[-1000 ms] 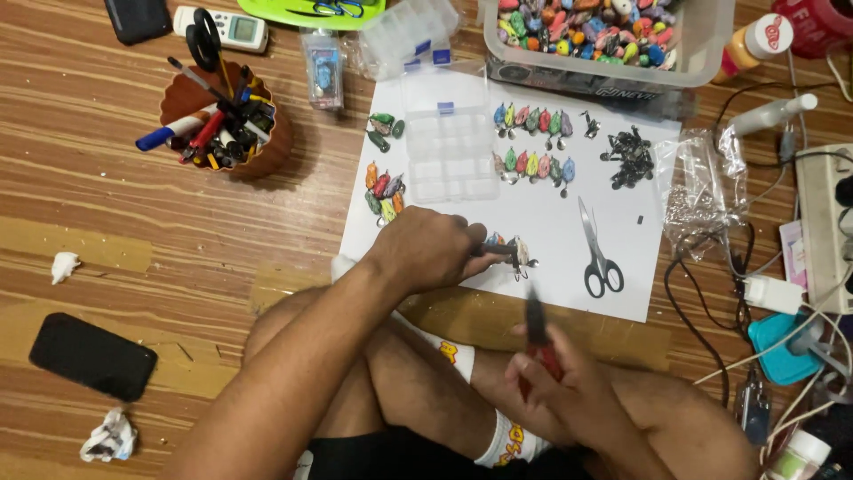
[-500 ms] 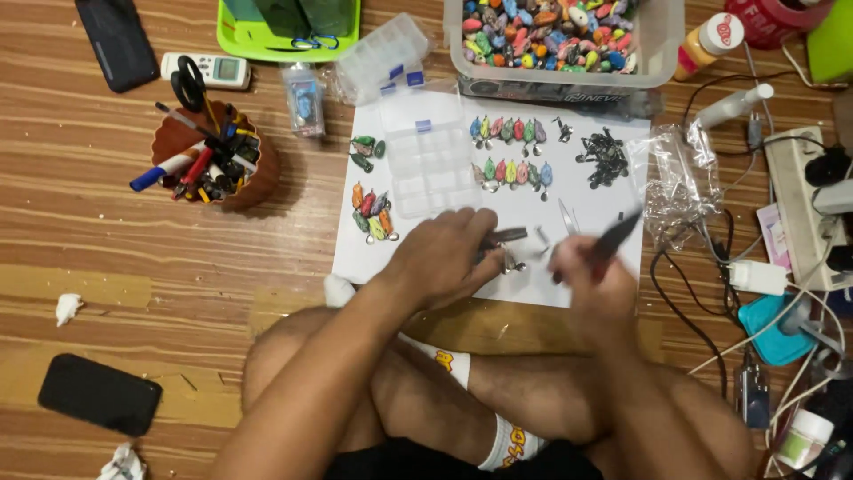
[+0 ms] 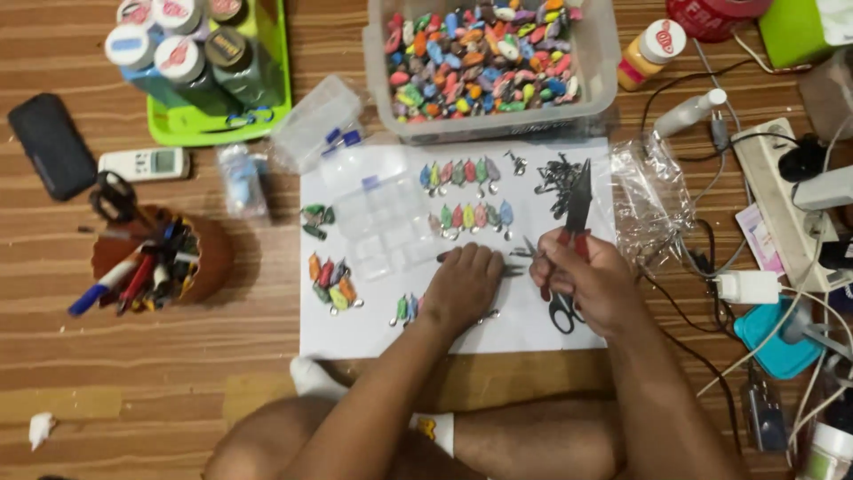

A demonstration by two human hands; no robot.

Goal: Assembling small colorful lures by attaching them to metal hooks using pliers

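Head view. A white sheet (image 3: 373,329) lies on the wooden floor (image 3: 133,373) and carries the work.

Left hand (image 3: 462,289): palm down near the middle of the sheet's near half, fingers curled narrow and pressed together onto a small lure (image 3: 514,265) whose end shows just past the fingertips. The grip itself is hidden under the hand.

Right hand (image 3: 591,280): just beside the left hand, toward the sheet's right edge. Its fingers are wrapped around red-handled pliers (image 3: 576,209), whose dark tip points toward the far right corner of the sheet. Black-handled scissors (image 3: 562,311) lie on the sheet, partly under this hand.

On the sheet:
- two rows of coloured lures (image 3: 466,191) in the far half, right of centre;
- a heap of dark hooks (image 3: 555,173) near the far right corner;
- a clear compartment box (image 3: 386,218) left of centre;
- a small group of lures (image 3: 330,284) near the left edge.

Off the sheet:
- a clear tub of coloured lure bodies (image 3: 484,58) just beyond the far edge;
- a brown pen pot (image 3: 155,262) well to the left;
- a power strip (image 3: 777,196) to the right.
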